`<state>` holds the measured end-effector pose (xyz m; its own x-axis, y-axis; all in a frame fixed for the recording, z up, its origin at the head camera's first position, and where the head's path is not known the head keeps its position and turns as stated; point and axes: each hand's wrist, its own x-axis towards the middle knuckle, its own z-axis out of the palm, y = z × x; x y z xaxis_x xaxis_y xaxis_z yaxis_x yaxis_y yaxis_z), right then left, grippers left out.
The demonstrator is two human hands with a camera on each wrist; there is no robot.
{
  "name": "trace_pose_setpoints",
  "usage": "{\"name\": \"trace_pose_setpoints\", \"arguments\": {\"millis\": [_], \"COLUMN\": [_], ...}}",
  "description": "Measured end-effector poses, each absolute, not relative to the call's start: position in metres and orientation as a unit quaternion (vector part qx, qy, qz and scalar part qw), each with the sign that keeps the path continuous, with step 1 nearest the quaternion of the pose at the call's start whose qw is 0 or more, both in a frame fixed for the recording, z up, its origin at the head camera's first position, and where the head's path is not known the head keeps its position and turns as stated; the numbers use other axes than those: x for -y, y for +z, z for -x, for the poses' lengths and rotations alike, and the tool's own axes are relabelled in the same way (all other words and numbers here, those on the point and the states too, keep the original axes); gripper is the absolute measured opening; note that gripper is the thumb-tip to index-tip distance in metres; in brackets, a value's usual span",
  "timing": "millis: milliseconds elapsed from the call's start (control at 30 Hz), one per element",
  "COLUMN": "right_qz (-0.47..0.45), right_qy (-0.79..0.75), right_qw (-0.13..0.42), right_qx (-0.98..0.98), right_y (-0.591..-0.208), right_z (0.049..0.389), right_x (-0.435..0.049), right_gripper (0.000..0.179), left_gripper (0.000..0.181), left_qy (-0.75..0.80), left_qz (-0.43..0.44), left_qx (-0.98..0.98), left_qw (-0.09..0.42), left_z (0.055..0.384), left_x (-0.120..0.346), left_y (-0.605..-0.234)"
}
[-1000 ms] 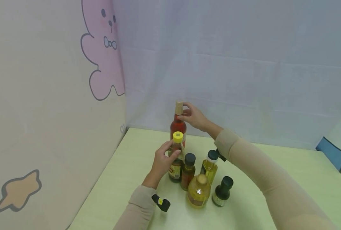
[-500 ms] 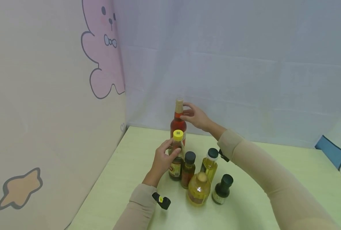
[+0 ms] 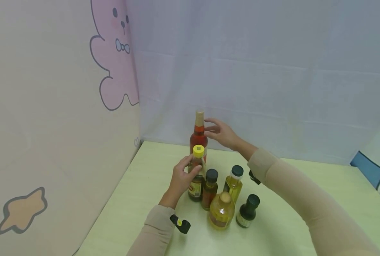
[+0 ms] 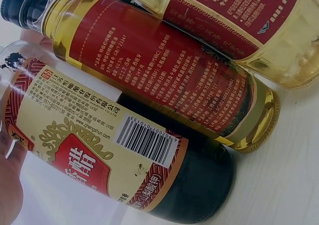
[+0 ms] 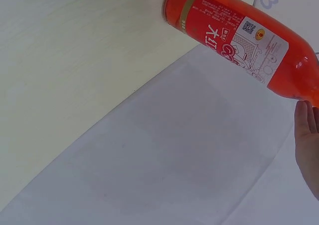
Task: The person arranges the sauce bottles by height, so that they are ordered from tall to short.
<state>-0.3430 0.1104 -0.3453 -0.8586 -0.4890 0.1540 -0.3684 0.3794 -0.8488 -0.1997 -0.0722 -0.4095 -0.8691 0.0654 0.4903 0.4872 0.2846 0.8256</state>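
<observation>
My left hand (image 3: 181, 177) grips the upper part of a dark vinegar bottle (image 3: 195, 188) with a yellow cap, which stands upright on the table. In the left wrist view, the vinegar bottle's cream label (image 4: 75, 140) faces the camera, and only an edge of the hand shows. Behind it stands a tall red bottle (image 3: 198, 140) with a gold-coloured neck. My right hand (image 3: 223, 135) is beside that neck, fingers spread and loosely bent, holding nothing. The right wrist view shows the red bottle (image 5: 239, 36) with fingertips close by its shoulder; contact is hard to tell.
Close to the vinegar bottle are a black-capped oil bottle (image 3: 210, 192), a round yellow bottle (image 3: 222, 213), a green-capped oil bottle (image 3: 233, 185) and a small dark bottle (image 3: 248, 211). A white curtain (image 3: 257, 89) hangs behind the pale table (image 3: 305, 188).
My right hand has let go of the red bottle's neck and moved slightly right and down. The left hand keeps its grip on the vinegar bottle.
</observation>
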Motion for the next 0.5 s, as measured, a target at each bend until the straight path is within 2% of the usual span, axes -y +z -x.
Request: {"name": "trace_pose_setpoints", "arguments": {"millis": [500], "right_qz": [0.279], "right_qy": [-0.501], "right_qw": [0.048], "right_qx": [-0.818], "right_y": [-0.344], "right_z": [0.333], "right_x": [-0.133], "right_gripper": [0.057], "left_gripper": [0.047], "left_qy": [-0.571], "left_qz": [0.174], "left_qx": [0.782], "left_qw": [0.179], "left_z": [0.198], "left_x": [0.072], "left_y": [-0.409]}}
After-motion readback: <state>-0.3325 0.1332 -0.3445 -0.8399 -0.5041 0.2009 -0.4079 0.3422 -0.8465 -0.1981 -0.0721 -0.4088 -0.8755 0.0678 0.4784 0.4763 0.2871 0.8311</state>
